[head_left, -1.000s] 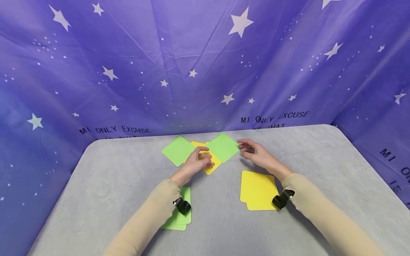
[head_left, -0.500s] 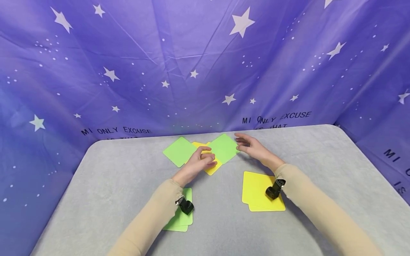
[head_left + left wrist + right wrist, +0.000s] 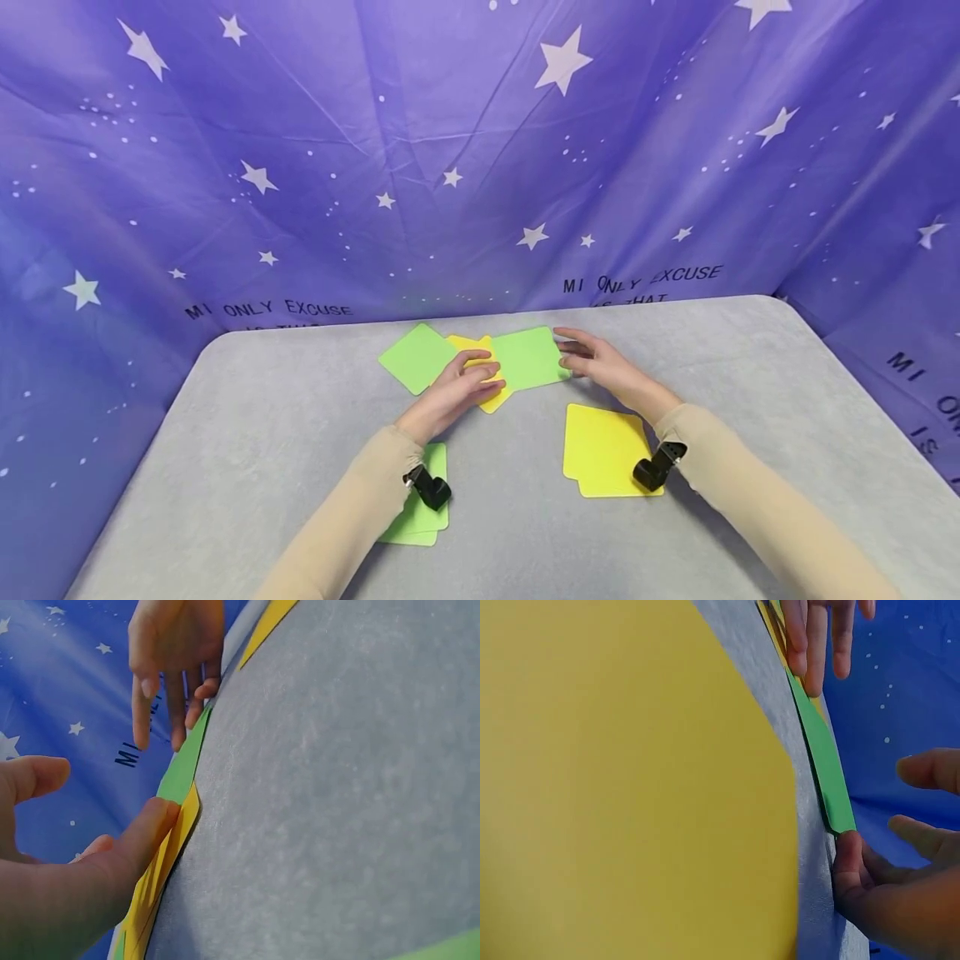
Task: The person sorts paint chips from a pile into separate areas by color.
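Under the left hand [image 3: 457, 386]: 1 yellow card [image 3: 491, 398], pressed by loosely spread fingertips [image 3: 154, 825]. Against the right hand [image 3: 600, 367]: 1 green card [image 3: 528, 358], its near corner touched by 1 fingertip [image 3: 847, 851], the other fingers relaxed and apart. Both cards lie overlapped, flat on the grey table [image 3: 255, 433].

Purple star backdrop [image 3: 480, 167]: "MI ONLY EXCUSE" printed repeatedly; line beneath possibly "IS THAT", partly hidden.
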Demonstrator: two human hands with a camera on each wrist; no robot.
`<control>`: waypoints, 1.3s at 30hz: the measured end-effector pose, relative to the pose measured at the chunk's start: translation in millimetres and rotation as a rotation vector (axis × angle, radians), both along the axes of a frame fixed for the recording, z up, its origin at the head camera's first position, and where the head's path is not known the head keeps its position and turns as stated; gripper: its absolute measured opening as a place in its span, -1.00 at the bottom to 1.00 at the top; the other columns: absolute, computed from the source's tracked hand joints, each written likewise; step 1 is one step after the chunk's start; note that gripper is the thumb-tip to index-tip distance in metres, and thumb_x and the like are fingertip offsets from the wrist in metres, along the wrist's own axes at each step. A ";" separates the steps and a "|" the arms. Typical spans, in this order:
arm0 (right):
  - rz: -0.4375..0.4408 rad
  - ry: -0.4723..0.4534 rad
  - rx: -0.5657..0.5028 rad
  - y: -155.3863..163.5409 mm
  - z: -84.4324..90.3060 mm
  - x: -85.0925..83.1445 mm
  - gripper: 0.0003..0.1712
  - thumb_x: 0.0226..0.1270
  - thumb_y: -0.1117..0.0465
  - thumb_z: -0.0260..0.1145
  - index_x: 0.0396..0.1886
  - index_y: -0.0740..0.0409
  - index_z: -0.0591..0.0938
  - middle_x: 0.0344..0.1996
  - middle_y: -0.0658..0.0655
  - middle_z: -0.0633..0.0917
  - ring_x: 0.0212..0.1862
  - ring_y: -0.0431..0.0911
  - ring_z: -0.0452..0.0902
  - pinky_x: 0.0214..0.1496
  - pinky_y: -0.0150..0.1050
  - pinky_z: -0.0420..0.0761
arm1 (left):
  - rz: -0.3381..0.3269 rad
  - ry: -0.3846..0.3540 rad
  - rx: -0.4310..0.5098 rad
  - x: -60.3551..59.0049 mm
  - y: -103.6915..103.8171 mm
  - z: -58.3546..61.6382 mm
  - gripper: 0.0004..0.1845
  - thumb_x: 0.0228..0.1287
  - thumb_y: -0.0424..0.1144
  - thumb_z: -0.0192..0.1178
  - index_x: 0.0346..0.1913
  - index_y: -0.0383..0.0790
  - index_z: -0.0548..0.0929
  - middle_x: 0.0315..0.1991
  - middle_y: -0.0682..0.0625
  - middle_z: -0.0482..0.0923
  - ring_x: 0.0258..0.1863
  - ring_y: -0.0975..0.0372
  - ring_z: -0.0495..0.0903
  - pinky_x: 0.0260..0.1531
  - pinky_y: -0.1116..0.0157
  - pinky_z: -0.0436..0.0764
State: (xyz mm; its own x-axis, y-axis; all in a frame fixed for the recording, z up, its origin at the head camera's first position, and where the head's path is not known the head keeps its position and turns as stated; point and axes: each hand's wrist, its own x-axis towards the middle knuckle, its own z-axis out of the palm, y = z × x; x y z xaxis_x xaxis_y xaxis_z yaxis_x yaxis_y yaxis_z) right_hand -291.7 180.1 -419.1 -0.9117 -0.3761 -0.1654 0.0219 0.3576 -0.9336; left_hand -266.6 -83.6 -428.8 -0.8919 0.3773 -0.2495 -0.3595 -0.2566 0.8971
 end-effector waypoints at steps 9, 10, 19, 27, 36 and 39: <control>-0.058 -0.017 -0.060 -2.0 -1.5 18.3 -0.25 0.34 0.32 0.18 0.49 0.26 0.15 0.32 0.40 0.30 0.11 0.12 0.37 -0.04 -0.16 0.54 | 0.025 -0.032 0.015 4.6 -0.4 -0.1 -0.41 0.37 -0.41 0.04 0.39 -0.36 0.10 0.10 -0.26 0.27 0.13 -0.17 0.44 0.21 0.13 0.42; -0.065 -0.018 -0.063 -2.2 -1.5 19.7 -0.25 0.34 0.32 0.18 0.48 0.27 0.15 0.31 0.40 0.30 0.11 0.12 0.37 -0.04 -0.16 0.54 | 0.024 -0.030 0.008 5.2 -0.2 -0.1 -0.41 0.37 -0.40 0.04 0.39 -0.36 0.10 0.09 -0.25 0.27 0.13 -0.17 0.44 0.21 0.13 0.41; -0.094 -0.013 -0.077 -4.2 2.4 30.3 -0.28 0.33 0.33 0.17 0.46 0.32 0.19 0.29 0.40 0.33 0.05 0.07 0.41 -0.06 -0.20 0.55 | 0.000 -0.021 -0.045 10.0 -1.9 -0.3 -0.45 0.37 -0.36 0.08 0.35 -0.35 0.18 0.09 -0.27 0.31 0.09 -0.05 0.46 0.19 0.12 0.42; -0.122 0.008 -0.096 -6.7 4.5 37.5 -0.28 0.28 0.37 0.18 0.44 0.34 0.22 0.23 0.39 0.37 -0.13 -0.08 0.44 -0.21 -0.30 0.55 | -0.037 0.033 -0.050 15.4 -3.4 -0.8 -0.45 0.33 -0.40 0.07 0.35 -0.32 0.21 -0.14 -0.06 0.39 -0.18 0.16 0.45 -0.03 0.20 0.52; -0.128 -0.060 -0.296 -11.9 5.2 46.4 -0.24 0.25 0.45 0.21 0.44 0.36 0.19 0.12 0.34 0.33 -0.16 -0.24 0.40 -0.18 -0.39 0.54 | -0.067 0.105 -0.068 19.7 -5.5 0.4 -0.42 0.31 -0.46 0.06 0.38 -0.29 0.23 0.01 -0.12 0.35 -0.23 0.22 0.48 0.02 0.13 0.53; -0.140 -0.089 -0.382 -14.7 5.5 48.2 -0.26 0.27 0.46 0.19 0.44 0.39 0.18 0.08 0.29 0.33 -0.11 -0.22 0.38 -0.15 -0.43 0.51 | -0.046 0.132 -0.101 21.7 -5.6 1.3 -0.44 0.28 -0.52 0.06 0.35 -0.31 0.29 0.00 -0.14 0.37 -0.25 0.23 0.49 0.02 0.11 0.54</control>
